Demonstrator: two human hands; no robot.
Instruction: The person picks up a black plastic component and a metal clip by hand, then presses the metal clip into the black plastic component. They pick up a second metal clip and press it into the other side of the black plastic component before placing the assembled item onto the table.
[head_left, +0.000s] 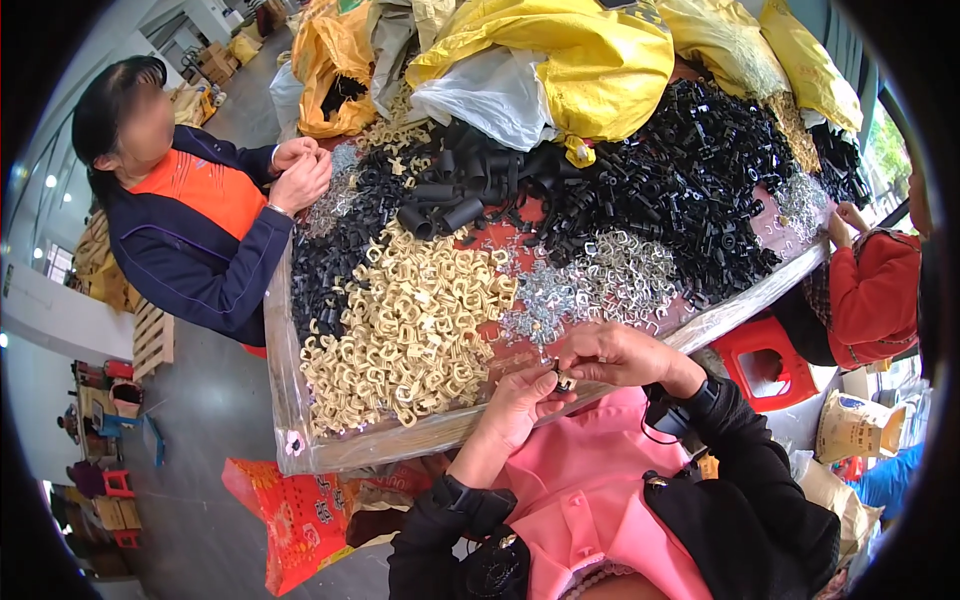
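At the table's near edge my two hands meet over a small part (566,382) that looks black and beige; fingers cover most of it. My left hand (517,407) is closed with the part between thumb and fingers. From the other side my right hand (622,353) bends over it in a pinch, and what its fingertips hold is too small to make out. Just beyond them lie a pile of small silver screws (545,303) and a heap of U-shaped metal clips (625,275). Cream-coloured plastic clips (405,325) are piled to the left.
Black plastic parts (690,190) and black tubes (455,190) cover the far side. Yellow sacks (600,70) stand behind them. A wooden rim (390,450) borders the table. One person (205,220) works at the left, another (875,285) at the right beside a red stool (765,365).
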